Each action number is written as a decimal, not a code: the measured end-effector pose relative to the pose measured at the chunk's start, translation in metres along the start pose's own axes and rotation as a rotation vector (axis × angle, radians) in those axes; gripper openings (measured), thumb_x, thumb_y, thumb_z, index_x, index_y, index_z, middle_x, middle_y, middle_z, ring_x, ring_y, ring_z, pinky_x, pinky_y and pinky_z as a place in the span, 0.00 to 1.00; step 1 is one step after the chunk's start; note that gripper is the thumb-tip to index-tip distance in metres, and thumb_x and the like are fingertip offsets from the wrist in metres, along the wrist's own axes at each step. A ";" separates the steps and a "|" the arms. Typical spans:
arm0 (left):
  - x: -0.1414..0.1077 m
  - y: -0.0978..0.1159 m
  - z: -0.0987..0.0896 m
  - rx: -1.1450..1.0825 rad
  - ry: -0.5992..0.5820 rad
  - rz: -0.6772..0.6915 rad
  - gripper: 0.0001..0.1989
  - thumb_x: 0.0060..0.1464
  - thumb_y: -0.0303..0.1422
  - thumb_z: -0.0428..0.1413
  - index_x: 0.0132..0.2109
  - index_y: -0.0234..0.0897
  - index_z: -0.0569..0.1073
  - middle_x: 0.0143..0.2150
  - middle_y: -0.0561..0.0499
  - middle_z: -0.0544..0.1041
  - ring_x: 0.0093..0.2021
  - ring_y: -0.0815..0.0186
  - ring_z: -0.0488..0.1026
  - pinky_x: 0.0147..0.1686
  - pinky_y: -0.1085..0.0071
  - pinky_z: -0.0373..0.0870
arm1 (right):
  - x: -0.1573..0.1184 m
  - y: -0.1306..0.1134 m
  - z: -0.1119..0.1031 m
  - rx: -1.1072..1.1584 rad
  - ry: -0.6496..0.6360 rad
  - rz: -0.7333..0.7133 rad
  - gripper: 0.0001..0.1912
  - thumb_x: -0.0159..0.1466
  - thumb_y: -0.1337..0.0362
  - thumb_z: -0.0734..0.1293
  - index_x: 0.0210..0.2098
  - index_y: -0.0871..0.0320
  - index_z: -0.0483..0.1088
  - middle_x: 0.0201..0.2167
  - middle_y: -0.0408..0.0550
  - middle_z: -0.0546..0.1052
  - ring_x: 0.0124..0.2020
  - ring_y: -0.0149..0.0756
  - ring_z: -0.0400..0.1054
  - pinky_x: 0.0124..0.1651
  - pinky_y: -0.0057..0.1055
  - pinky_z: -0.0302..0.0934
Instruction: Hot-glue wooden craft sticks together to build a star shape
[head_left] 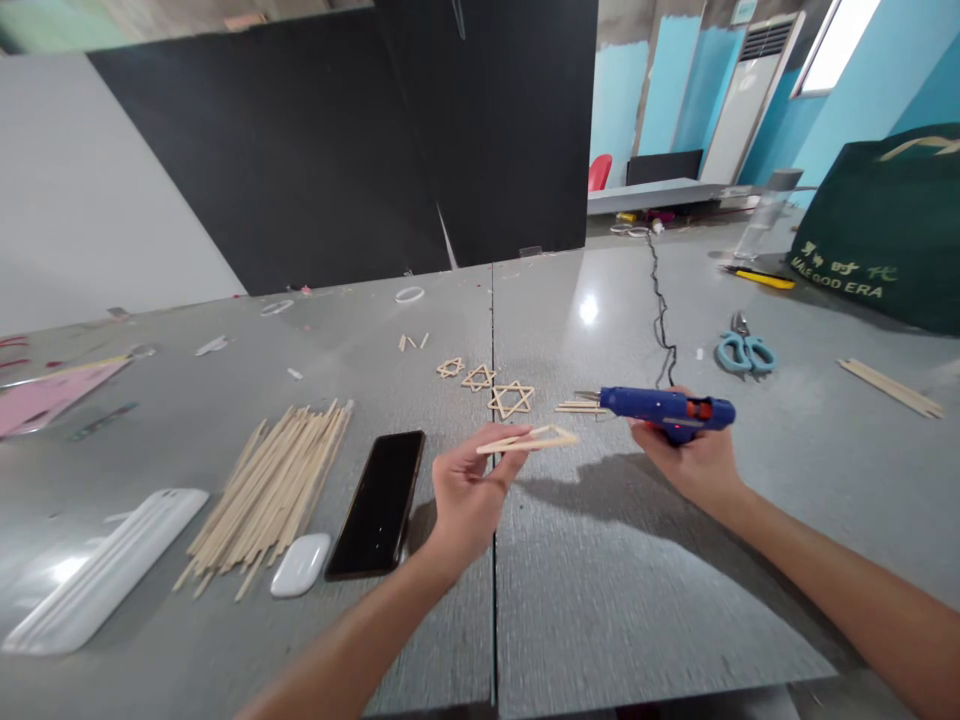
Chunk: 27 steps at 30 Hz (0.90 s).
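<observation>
My left hand (pixel 474 490) pinches a small frame of wooden sticks (pixel 551 440) above the table. My right hand (pixel 694 455) is wrapped round the grip of a blue hot glue gun (pixel 652 405), its nozzle pointing left. Beneath the nozzle lie a few loose wooden sticks (pixel 581 406). Just beyond my left hand, a large stick star (pixel 512 399), a medium stick star (pixel 478 377) and a small stick star (pixel 451 368) lie in a row. Short stick pieces (pixel 413 342) rest behind them.
Left of my hand are a black phone (pixel 379 505), a white earbud case (pixel 301 565), a pile of wooden sticks (pixel 266 490) and a white plastic tray (pixel 105 570). On the right lie blue-handled scissors (pixel 745 352), a yellow cutter (pixel 761 278) and a green bag (pixel 885 230). A black cord (pixel 660 300) trails backward.
</observation>
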<state>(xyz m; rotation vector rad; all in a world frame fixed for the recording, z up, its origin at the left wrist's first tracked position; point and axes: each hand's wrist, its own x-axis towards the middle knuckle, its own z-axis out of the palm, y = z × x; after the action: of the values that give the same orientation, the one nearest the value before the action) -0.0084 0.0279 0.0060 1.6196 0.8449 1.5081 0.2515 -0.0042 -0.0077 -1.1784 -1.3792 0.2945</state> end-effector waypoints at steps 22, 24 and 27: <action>0.004 -0.001 -0.003 0.362 -0.123 0.640 0.13 0.62 0.19 0.65 0.49 0.39 0.84 0.38 0.50 0.87 0.36 0.65 0.80 0.39 0.68 0.79 | -0.001 0.014 -0.013 -0.198 -0.308 -0.248 0.06 0.64 0.64 0.71 0.41 0.53 0.75 0.26 0.38 0.78 0.22 0.30 0.69 0.28 0.27 0.61; 0.003 -0.003 -0.003 0.401 -0.139 0.685 0.14 0.62 0.18 0.64 0.50 0.39 0.83 0.38 0.50 0.86 0.36 0.65 0.80 0.39 0.67 0.79 | 0.000 0.014 -0.014 -0.216 -0.316 -0.297 0.06 0.65 0.64 0.72 0.43 0.53 0.75 0.28 0.39 0.79 0.23 0.30 0.71 0.29 0.27 0.62; 0.001 -0.007 -0.004 0.448 -0.163 0.742 0.14 0.62 0.19 0.64 0.51 0.38 0.82 0.38 0.50 0.86 0.37 0.65 0.80 0.40 0.66 0.79 | 0.001 0.013 -0.016 -0.259 -0.310 -0.378 0.07 0.65 0.67 0.70 0.44 0.53 0.74 0.30 0.39 0.80 0.24 0.29 0.72 0.29 0.26 0.62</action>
<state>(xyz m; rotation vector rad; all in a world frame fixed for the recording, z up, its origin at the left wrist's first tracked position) -0.0122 0.0328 0.0011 2.5457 0.5266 1.7000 0.2713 -0.0050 -0.0130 -1.0806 -1.9231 0.0270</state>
